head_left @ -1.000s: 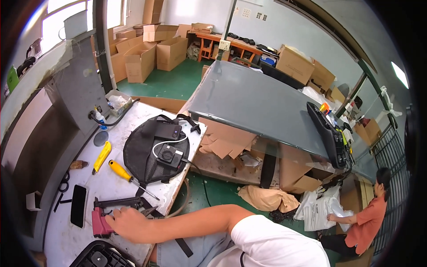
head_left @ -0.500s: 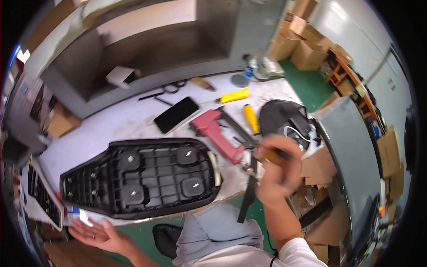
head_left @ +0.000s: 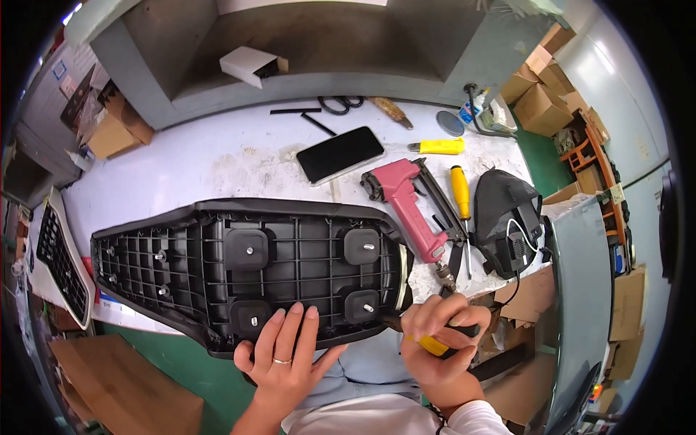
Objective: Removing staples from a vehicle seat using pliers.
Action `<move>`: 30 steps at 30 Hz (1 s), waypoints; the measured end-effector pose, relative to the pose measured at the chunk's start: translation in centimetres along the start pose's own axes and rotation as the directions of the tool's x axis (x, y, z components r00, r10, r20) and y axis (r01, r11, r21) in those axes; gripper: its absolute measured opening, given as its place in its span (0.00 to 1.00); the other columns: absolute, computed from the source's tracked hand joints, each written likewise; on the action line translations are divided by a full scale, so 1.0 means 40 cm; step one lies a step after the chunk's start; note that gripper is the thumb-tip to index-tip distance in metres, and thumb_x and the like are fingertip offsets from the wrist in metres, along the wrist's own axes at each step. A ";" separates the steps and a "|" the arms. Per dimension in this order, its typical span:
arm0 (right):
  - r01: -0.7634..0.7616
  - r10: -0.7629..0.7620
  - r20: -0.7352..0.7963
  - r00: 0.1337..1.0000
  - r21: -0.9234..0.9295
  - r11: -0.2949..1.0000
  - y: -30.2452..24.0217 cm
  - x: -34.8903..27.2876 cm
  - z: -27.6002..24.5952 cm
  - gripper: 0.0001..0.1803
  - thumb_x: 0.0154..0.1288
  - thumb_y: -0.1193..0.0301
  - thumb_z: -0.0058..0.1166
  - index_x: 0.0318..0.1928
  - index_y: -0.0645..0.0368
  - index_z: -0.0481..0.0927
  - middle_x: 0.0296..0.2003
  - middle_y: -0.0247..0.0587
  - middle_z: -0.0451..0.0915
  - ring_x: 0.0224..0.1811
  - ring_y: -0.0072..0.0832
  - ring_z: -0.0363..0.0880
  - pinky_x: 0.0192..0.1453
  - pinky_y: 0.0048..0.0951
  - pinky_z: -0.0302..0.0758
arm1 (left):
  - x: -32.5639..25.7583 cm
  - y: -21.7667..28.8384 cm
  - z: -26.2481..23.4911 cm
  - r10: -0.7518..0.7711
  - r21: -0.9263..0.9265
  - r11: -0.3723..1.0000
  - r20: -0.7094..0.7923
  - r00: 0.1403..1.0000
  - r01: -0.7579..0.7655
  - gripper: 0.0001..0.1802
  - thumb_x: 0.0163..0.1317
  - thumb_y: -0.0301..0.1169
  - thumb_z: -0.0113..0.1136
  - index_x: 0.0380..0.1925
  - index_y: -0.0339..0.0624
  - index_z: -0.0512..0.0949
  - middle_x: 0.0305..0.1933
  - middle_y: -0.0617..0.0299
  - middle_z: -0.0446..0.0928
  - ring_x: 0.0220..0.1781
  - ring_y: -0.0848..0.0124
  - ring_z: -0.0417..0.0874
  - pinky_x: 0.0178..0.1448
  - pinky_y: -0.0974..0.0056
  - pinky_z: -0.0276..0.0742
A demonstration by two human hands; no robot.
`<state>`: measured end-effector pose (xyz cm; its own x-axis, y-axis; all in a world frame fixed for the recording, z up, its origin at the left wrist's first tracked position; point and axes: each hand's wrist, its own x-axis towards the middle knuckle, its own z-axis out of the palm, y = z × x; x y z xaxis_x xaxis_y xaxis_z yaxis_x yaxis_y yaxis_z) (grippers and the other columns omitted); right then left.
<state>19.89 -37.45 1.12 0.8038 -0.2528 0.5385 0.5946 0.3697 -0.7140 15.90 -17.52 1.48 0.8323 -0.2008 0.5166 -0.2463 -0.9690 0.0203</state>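
Note:
A black seat (head_left: 297,279) with a ribbed plastic base lies underside up on the workbench, with square pads and metal studs on it. My left hand (head_left: 286,355) rests on its near edge, the fingers stretched over the ribs and the thumb apart. Beside the seat's right end, my right hand (head_left: 444,341) is closed around the yellow-and-black handle of a screwdriver (head_left: 433,345). The tool points left toward the seat's near right corner; its tip is hard to make out. A red staple gun (head_left: 409,210) with an air fitting lies just beyond my right hand.
Behind the seat lie a phone (head_left: 341,154), scissors (head_left: 341,106), a yellow cutter knife (head_left: 441,147) and a yellow-handled screwdriver (head_left: 460,190). A black fabric pouch (head_left: 504,221) with a cable is at the right. Another seat base (head_left: 61,261) stands at the far left.
My left hand has come up from below the bench edge onto the seat. My right hand has moved down toward the seat's right end with the screwdriver. The view has shifted.

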 end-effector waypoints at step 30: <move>0.086 -0.097 0.018 0.995 0.322 0.943 -0.019 -0.210 0.038 0.20 0.76 0.63 0.60 0.56 0.58 0.66 0.47 0.50 0.76 0.36 0.44 0.79 0.41 0.47 0.79 | -0.010 -0.036 -0.008 0.085 -0.017 0.996 0.046 0.995 -0.084 0.21 0.65 0.48 0.66 0.52 0.49 0.87 0.61 0.66 0.84 0.66 0.70 0.80 0.58 0.58 0.60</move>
<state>12.66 -34.27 -2.17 0.7417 -0.2711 0.6136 0.6239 0.6148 -0.4825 15.76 -15.99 1.51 0.8304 -0.2886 0.4766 -0.3239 -0.9461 -0.0086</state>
